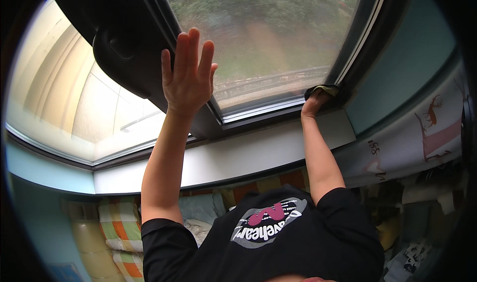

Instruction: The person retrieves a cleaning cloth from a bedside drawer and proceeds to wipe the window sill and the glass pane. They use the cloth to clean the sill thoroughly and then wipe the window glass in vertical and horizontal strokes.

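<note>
My left hand (188,73) is raised with its fingers apart and nothing in it. It is in front of the dark vertical window frame and the left edge of the screened window pane (275,39); whether it touches them I cannot tell. My right hand (315,102) is at the lower right corner of that window, on a dark and yellow-green cloth (329,90) pressed against the frame. The fingers are partly hidden by the cloth. A metal track (264,110) runs along the bottom of the pane.
Below the frame runs a white sill (242,151). A brighter window (111,107) lies to the left, beside a dark rounded shape (115,58). A printed curtain or cloth (402,144) hangs at the right. Checked bedding (121,222) lies at the lower left.
</note>
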